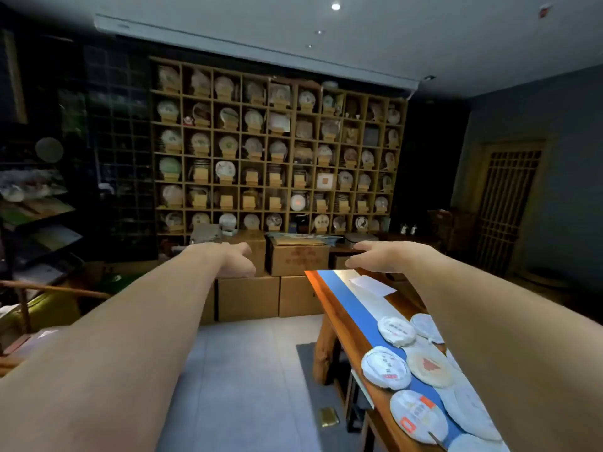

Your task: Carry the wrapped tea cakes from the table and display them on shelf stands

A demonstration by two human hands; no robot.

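Note:
Several round tea cakes in white paper lie on the wooden table (339,318) at lower right, among them one near the table's edge (386,367) and one with red print (419,415). Both my arms stretch forward at chest height. My left hand (235,257) is empty with fingers loosely bent, over the floor left of the table. My right hand (375,256) is empty with fingers extended, above the table's far end. On the far wall stands the grid shelf (277,151), with small wooden stands in its cells, many holding tea cakes and some bare (201,174).
Cardboard boxes (298,259) are stacked below the shelf, between it and the table. A white paper sheet (372,285) lies on the table's far end. A dark rack (42,203) with goods stands at left. A wooden lattice door (509,203) is at right. Grey tiled floor (241,370) lies ahead.

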